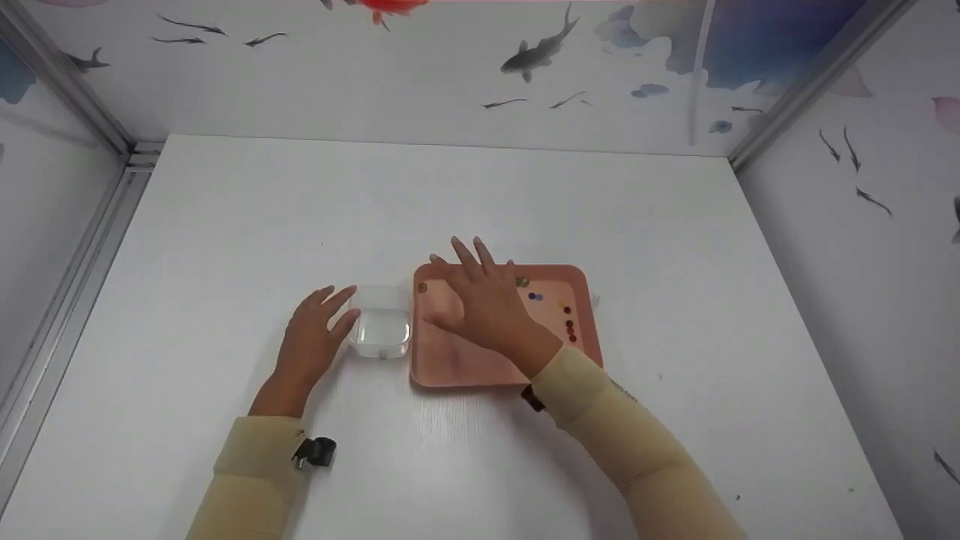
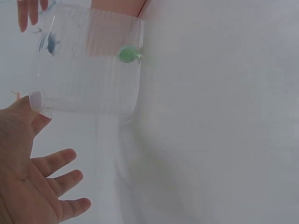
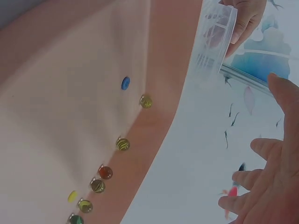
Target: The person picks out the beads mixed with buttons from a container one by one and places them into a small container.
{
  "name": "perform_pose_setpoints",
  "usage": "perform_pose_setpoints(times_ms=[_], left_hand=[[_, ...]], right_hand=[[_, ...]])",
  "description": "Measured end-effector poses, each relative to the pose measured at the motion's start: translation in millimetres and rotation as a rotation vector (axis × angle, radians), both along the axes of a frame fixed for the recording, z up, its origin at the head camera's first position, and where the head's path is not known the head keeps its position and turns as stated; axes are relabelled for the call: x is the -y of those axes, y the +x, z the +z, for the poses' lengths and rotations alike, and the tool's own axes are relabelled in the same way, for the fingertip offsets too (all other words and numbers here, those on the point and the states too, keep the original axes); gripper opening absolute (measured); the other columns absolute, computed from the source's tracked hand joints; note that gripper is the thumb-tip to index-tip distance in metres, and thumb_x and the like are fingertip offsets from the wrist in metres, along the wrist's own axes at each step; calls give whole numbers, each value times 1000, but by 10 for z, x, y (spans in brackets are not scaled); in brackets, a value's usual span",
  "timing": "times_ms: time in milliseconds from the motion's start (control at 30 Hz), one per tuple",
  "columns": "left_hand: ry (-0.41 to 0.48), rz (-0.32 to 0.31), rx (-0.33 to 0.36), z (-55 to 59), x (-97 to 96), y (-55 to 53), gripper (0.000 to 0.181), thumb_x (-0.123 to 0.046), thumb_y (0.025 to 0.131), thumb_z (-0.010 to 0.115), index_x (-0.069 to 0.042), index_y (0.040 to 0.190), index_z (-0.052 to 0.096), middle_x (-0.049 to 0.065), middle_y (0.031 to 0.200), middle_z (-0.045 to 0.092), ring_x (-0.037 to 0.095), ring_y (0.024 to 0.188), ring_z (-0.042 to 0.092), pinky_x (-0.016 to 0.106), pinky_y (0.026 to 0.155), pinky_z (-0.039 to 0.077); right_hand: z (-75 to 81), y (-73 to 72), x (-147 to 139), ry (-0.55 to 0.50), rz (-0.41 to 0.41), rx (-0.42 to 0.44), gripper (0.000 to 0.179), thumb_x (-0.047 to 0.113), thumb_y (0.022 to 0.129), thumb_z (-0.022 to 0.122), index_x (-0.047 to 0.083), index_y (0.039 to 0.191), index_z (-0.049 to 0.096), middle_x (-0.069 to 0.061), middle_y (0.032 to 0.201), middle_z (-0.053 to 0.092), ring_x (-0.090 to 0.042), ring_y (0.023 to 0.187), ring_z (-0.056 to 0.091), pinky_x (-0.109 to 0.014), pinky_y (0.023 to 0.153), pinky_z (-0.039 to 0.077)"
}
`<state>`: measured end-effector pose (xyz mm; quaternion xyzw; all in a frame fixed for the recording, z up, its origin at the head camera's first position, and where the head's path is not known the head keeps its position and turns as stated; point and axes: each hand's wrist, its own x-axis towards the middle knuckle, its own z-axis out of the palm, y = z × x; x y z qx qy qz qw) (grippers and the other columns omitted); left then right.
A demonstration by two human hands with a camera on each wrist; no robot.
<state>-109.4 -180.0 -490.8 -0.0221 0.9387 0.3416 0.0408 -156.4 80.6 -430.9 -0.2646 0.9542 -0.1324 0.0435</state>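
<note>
My left hand (image 1: 309,337) is at the left side of a clear plastic container (image 1: 382,330), thumb and forefinger at its rim, the other fingers spread apart. A green marble (image 2: 128,53) shows through the container's wall in the left wrist view. Over the pink tray (image 1: 465,373) my right hand (image 1: 487,307) is spread with fingers extended, holding nothing. Along the tray's edge in the right wrist view lie several glass marbles (image 3: 123,143), a blue disc (image 3: 125,83) and a yellow disc (image 3: 72,196). Part of the tray is hidden beneath the right hand.
The white table (image 1: 450,195) is bounded by a back wall (image 1: 390,82) with fish pictures and by side panels. Container and tray stand side by side. Small dark specks (image 1: 738,497) dot the table at the front right.
</note>
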Motion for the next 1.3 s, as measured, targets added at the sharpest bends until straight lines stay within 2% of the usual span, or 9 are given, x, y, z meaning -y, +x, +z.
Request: perform_pose_setpoints(times_ms=[333,700,833,967,1067,1300], left_hand=[[-10,-13,2,1,7,-2,49,-35,102,49,-15,146,43,21,151,34,42,142,25,59,113,21],[4,-11,6,1,8,-2,49,-34,102,50,-15,146,43,22,151,34,42,142,25,59,113,22],[10,-12,4,-4,11,-1,49,-34,102,49,-15,146,43,22,151,34,42,141,25,59,113,22],[13,-13,0,-2,14,-2,49,-34,102,49,-14,146,43,22,151,34,42,141,25,58,113,22],[19,-14,4,-1,16,-3,49,-34,102,49,-14,146,43,22,151,34,42,142,25,58,114,21],[18,-14,19,-10,18,-10,50,-34,102,49,-15,147,42,21,152,33,42,142,24,57,114,21]], right_hand=[[-27,-67,-192,-43,-56,62,76,58,92,55,26,154,26,-6,162,11,-30,149,5,-70,109,15],[-80,-148,-313,-150,-110,76,76,57,92,56,23,154,28,-7,161,16,-31,148,9,-70,109,13],[-91,-180,-347,-158,-117,77,77,59,92,55,22,154,27,-8,161,18,-31,148,11,-69,110,15],[-83,-203,-384,-171,-128,60,77,54,92,58,21,154,28,-7,160,21,-30,147,16,-66,111,19],[-77,-219,-415,-226,-140,44,76,51,91,62,18,153,30,-9,158,26,-30,146,20,-61,112,23],[-90,-267,-491,-333,-183,48,81,54,88,63,15,152,33,-11,157,29,-30,144,26,-50,114,28]])
